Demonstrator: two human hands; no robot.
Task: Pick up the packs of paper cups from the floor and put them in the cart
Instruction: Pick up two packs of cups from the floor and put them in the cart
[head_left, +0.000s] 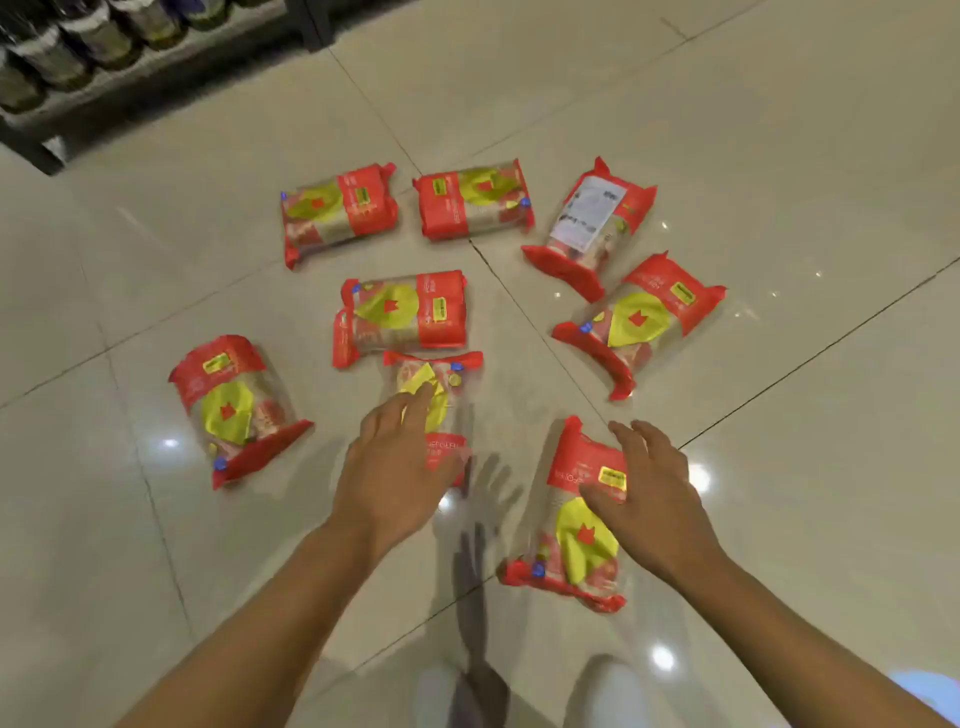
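You were at the pick-up step: eight packs lay on the floor, no cart in view. Your left hand hovered spread over the middle pack; your right hand, also spread, over the near pack. Next, close each grip around its pack.

8 packs of paper cups scattered flat on floor, loose ring, none stacked. Red wrap ends, clear middle, yellow badge. 1 pack flipped, white label up. 2 nearest packs partly covered, so kinda hard to read.
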